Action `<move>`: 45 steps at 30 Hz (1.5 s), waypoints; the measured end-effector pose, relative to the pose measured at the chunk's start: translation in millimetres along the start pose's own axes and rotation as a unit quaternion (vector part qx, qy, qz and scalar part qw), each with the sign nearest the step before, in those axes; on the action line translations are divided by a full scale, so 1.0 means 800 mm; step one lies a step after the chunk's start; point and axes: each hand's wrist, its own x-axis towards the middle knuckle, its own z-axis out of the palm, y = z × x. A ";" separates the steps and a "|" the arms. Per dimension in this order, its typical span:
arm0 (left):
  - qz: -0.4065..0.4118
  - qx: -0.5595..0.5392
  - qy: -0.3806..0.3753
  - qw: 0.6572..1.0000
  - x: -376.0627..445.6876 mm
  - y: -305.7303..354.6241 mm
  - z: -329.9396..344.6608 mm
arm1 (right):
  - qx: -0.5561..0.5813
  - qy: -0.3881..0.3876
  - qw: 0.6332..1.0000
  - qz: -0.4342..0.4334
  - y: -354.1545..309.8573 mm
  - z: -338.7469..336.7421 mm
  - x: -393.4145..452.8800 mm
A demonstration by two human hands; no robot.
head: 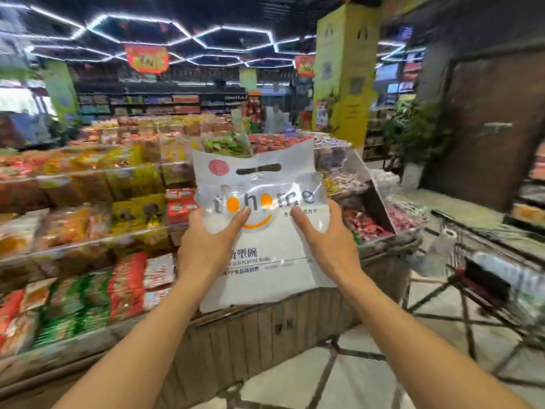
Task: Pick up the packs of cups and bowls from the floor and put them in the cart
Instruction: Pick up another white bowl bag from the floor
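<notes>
Pack of bowls (pixel 265 231) held upright at frame centre, between both hands, in front of snack display (pixel 88 202). Left hand (pixel 206 240) grips pack's left edge — thumb across front. Right hand (pixel 327 240) grips right edge likewise. Cart (pixel 486 276) at right edge of frame, well apart from pack.

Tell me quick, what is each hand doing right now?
Left hand: holding the left side of the pack of plastic bowls.
Right hand: holding the pack's right side.
</notes>
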 end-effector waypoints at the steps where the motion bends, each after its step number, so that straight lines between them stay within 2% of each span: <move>1: 0.000 -0.005 -0.023 1.000 -0.005 0.006 0.037 | -0.004 0.012 1.000 0.008 0.022 -0.031 0.006; 6: 0.012 -0.017 -0.134 0.991 -0.039 0.042 0.216 | -0.035 0.080 0.994 0.065 0.120 -0.176 0.026; 13: 0.045 -0.022 -0.260 0.964 -0.067 0.088 0.452 | -0.078 0.191 0.968 0.145 0.243 -0.336 0.062; 23: 0.036 -0.088 -0.417 0.904 -0.099 0.155 0.827 | -0.146 0.316 0.907 0.238 0.424 -0.561 0.170; 28: 0.033 -0.099 -0.483 0.869 -0.128 0.189 0.977 | -0.160 0.356 0.876 0.282 0.500 -0.663 0.211; 36: 0.032 -0.056 -0.523 0.850 -0.170 0.238 1.182 | -0.149 0.372 0.856 0.326 0.627 -0.805 0.274; 45: -0.017 -0.011 -0.489 0.872 -0.244 0.286 1.390 | -0.126 0.322 0.876 0.337 0.779 -0.986 0.348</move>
